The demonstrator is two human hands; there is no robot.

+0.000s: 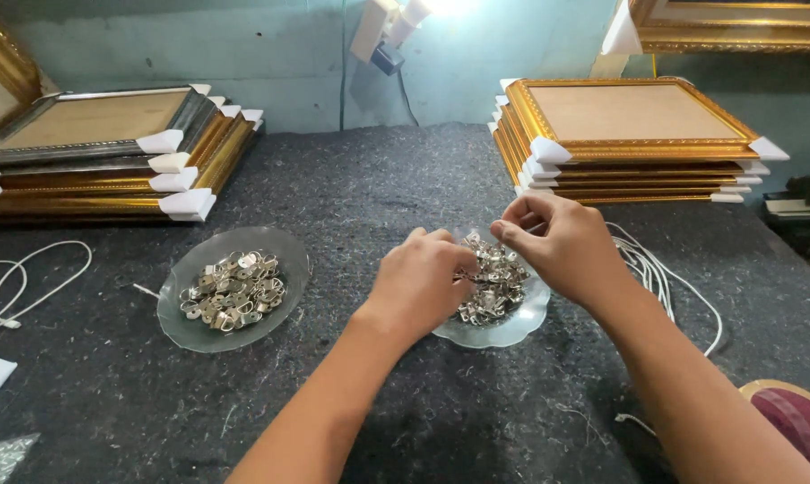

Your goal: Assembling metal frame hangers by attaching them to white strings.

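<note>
Both my hands are over a scalloped glass dish (512, 330) heaped with several small silver metal hangers (494, 287). My left hand (418, 282) reaches into the pile with its fingers curled among the pieces. My right hand (562, 246) hovers just above the dish's far side, thumb and forefinger pinched on one small metal piece. A second glass dish (176, 314) to the left holds another heap of silver metal hangers (234, 291), untouched.
Dark felt covers the table (378, 197). A stack of gold picture frames (629, 134) with white corner guards sits at back right, another frame stack (100, 152) at back left. White cords (665, 278) lie right, a white cable (19, 287) left, a tape roll (795, 417) at bottom right.
</note>
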